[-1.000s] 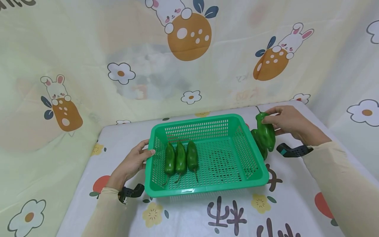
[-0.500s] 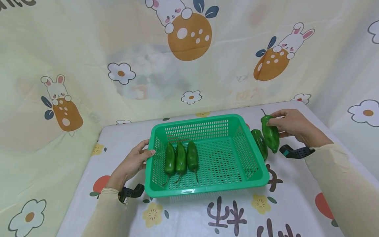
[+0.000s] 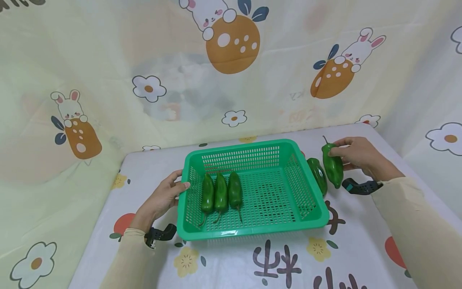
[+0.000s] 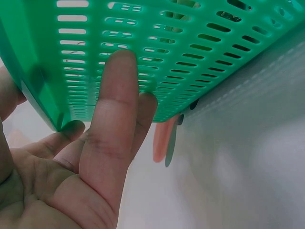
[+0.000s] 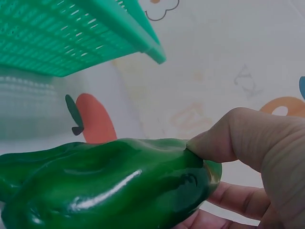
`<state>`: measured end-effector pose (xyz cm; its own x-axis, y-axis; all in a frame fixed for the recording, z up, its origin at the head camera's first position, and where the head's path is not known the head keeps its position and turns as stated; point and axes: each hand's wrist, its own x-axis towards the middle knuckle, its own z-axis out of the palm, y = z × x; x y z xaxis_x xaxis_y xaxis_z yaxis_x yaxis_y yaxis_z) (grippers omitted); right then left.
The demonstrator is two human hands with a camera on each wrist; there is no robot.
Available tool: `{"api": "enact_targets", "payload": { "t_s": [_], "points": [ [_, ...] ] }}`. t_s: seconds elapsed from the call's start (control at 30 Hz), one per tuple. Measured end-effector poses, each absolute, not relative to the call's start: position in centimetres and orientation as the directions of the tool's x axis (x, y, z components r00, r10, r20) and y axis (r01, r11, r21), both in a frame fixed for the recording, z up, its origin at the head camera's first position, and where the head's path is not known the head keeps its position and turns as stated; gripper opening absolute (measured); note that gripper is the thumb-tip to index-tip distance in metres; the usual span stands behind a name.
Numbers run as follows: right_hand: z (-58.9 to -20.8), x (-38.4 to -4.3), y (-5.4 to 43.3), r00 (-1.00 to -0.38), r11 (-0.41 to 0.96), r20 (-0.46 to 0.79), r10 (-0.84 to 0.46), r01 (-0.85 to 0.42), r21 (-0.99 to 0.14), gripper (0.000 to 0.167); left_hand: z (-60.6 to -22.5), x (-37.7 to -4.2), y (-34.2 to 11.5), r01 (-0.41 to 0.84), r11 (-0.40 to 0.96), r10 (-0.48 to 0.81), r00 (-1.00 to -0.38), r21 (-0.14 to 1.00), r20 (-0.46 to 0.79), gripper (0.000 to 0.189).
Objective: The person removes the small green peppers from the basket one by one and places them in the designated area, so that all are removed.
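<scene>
My left hand [image 3: 164, 196] grips the left rim of a green plastic basket [image 3: 252, 232], thumb over the edge. In the left wrist view, its fingers [image 4: 112, 109] lie against the slotted outer wall. Three green chili peppers [image 3: 221, 194] lie side by side in the basket's left half, stems toward me. Right of the basket, my right hand [image 3: 357, 156] pinches another green chili pepper [image 3: 333, 165] near its stem end, stem pointing away from me. Beside it, against the basket's right side, rests one more green chili pepper [image 3: 317, 176], partly hidden by the rim.
The table [image 3: 231, 265] has a white cloth printed with flowers, fruit and letters. A pale curtain [image 3: 173, 120] with rabbit prints hangs behind the table and at both sides. Each wrist wears a black camera band [image 3: 361, 187].
My right hand has moved to the right and slightly toward me with its pepper, and a gap now shows between it and the pepper beside the basket. The left hand and basket stay put.
</scene>
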<state>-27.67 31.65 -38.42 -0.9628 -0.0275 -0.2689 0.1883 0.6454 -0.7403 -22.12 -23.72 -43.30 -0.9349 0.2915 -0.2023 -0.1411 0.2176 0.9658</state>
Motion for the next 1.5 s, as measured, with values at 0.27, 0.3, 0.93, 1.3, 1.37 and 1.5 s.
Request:
{"api": "enact_targets", "payload": {
  "t_s": [0.27, 0.3, 0.93, 1.3, 1.37, 1.5],
  "points": [
    [-39.5, -28.0, 32.0, -0.962, 0.647, -0.272, -0.025, 0.192, -0.738, 0.061, -43.3, -22.1, -23.7, -0.154, 0.212, 0.274, -0.939, 0.965, -0.21, 0.059],
    [-39.6, -28.1, 32.1, -0.961, 0.647, -0.274, -0.023, 0.195, -0.737, 0.061, -43.4, -22.1, -23.7, -0.153, 0.213, 0.276, -0.938, 0.965, -0.209, 0.059],
    [-41.6, -28.5, 32.9, -0.942, 0.669, -0.335, -0.031, 0.229, -0.707, 0.066, -43.4, -22.3, -23.8, -0.148, 0.207, 0.299, -0.932, 0.967, -0.207, 0.061],
    [-42.1, -28.8, 32.9, -0.937, 0.671, -0.348, -0.038, 0.234, -0.704, 0.062, -43.4, -22.2, -23.8, -0.158, 0.21, 0.285, -0.934, 0.965, -0.215, 0.064],
    [-42.1, -28.8, 32.9, -0.936, 0.673, -0.35, -0.044, 0.231, -0.702, 0.062, -43.3, -22.2, -23.8, -0.16, 0.212, 0.284, -0.934, 0.964, -0.217, 0.064],
    [-42.2, -28.8, 33.0, -0.935, 0.68, -0.351, -0.044, 0.229, -0.696, 0.062, -43.3, -22.2, -23.8, -0.16, 0.218, 0.285, -0.933, 0.963, -0.219, 0.063]
  ]
}}
